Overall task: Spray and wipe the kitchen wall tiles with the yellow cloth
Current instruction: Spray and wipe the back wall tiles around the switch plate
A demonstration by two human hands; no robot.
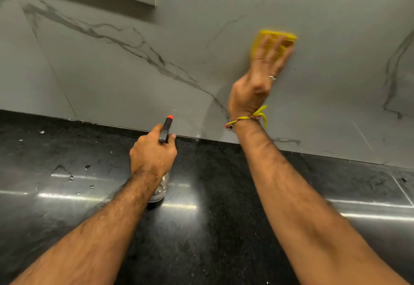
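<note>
**Yellow cloth flat on the wall tiles**

The yellow cloth [274,42] is high up on the grey marble-look wall tiles [139,60]. The right hand [257,78] lies on it with its fingers spread out, pushing it flat against the wall — hand and cloth both look blurry. The left hand [153,152] is wrapped tight around a clear spray bottle [164,159] with a red-tipped nozzle — the bottle stands on the shiny black counter [212,206], just below the tiles.

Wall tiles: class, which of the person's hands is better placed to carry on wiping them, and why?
The right hand. It presses the yellow cloth flat against the wall tiles. The left hand is lower, gripping the spray bottle that stands on the counter.
</note>
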